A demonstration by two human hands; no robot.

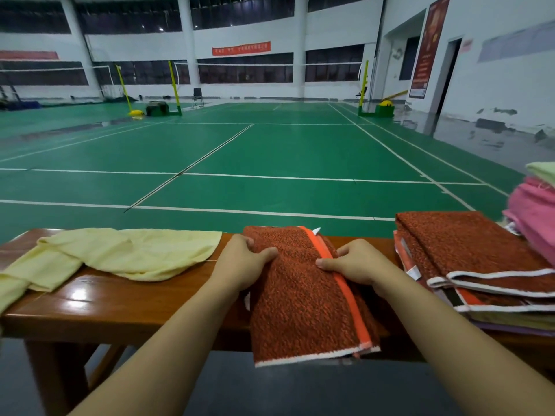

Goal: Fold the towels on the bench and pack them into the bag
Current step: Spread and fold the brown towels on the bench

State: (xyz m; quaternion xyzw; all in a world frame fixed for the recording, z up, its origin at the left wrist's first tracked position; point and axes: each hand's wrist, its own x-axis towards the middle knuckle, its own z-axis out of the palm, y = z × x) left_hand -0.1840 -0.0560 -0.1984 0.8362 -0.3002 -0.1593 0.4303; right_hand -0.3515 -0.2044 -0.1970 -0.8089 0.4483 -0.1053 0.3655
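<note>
Wooden bench [120, 298] carried an orange towel [303, 304]; left hand [240, 262] and right hand [354, 265] pinched its opposite edges, fingers curled round the cloth

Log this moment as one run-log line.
stage: folding | left hand: grips rust towel | right hand: pinches its orange edge | yellow towel: unfolded

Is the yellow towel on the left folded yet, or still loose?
Loose. The yellow towel lies crumpled and spread on the bench, one end trailing off its left edge; neither hand touches it.
</note>
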